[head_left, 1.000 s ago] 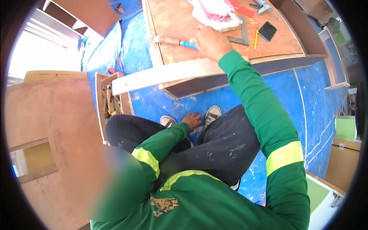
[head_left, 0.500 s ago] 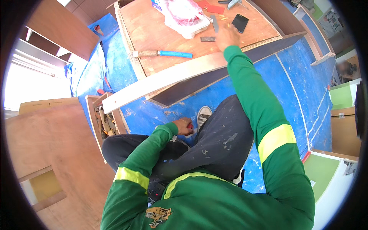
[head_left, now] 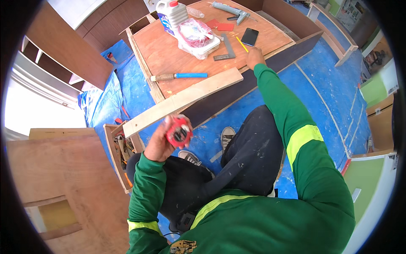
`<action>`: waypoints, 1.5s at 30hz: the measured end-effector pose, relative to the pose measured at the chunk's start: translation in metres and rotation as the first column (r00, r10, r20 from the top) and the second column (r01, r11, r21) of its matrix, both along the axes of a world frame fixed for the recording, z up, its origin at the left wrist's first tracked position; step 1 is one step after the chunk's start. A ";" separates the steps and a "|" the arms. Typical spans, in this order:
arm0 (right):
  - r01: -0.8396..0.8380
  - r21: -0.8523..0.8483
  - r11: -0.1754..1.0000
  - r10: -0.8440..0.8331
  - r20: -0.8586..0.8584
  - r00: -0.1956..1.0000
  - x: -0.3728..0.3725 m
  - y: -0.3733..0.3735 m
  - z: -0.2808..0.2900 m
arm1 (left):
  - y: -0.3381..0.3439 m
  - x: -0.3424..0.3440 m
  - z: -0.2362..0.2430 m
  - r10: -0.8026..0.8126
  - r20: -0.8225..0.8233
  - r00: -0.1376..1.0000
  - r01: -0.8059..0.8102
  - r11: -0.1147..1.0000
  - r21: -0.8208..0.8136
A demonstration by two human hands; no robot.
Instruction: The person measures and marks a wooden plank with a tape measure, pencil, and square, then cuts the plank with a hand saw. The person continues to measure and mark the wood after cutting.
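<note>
A red tape measure [head_left: 179, 133] is gripped in my left hand [head_left: 160, 142], raised above my left knee. My right hand [head_left: 255, 57] is over the front edge of the plywood worktop [head_left: 169, 86], its fingers closed on one end of a yellow pencil [head_left: 242, 44]. Just left of the pencil lies a try square [head_left: 228, 47] with a metal blade and dark stock. Beyond my right fingers a black smartphone [head_left: 250, 37] rests on the worktop. A pale wooden board [head_left: 186, 99] lies slanted along the worktop's near edge.
Left on the worktop is a blue-handled tool [head_left: 186, 75]. Behind it stand a white jug [head_left: 172, 17] and a plastic-wrapped container [head_left: 198, 38]; a caulking gun [head_left: 232, 12] lies farther back. A wooden tool box [head_left: 127, 146] sits by my left knee. Blue sheeting [head_left: 296, 106] covers the floor.
My left hand has come up from beside my shoe with the tape measure. My right hand has shifted away from the try square, and the pencil now shows in its fingers. The view has shifted.
</note>
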State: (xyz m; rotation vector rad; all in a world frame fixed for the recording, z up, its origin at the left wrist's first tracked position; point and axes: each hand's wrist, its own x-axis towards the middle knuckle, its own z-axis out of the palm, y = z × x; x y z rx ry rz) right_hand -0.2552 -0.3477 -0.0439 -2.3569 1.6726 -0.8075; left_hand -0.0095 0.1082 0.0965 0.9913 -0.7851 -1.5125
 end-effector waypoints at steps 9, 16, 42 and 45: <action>-0.701 0.141 0.699 -0.305 0.946 -0.114 -0.020 0.056 0.132 | -0.016 -0.007 -0.021 0.291 -0.488 0.823 -0.214 0.954 0.208; -0.807 -0.001 0.591 0.005 1.000 0.002 -0.053 0.177 0.212 | -0.053 -0.008 -0.018 0.213 -0.374 0.903 -0.189 0.977 0.100; -0.810 0.550 0.202 0.266 0.765 0.586 0.096 0.222 0.121 | -0.112 0.025 -0.008 0.475 0.795 0.377 0.030 0.852 -0.523; -0.927 0.341 0.160 0.347 0.859 0.376 0.099 0.223 0.125 | -0.101 0.033 -0.010 0.453 0.804 0.386 0.028 0.865 -0.501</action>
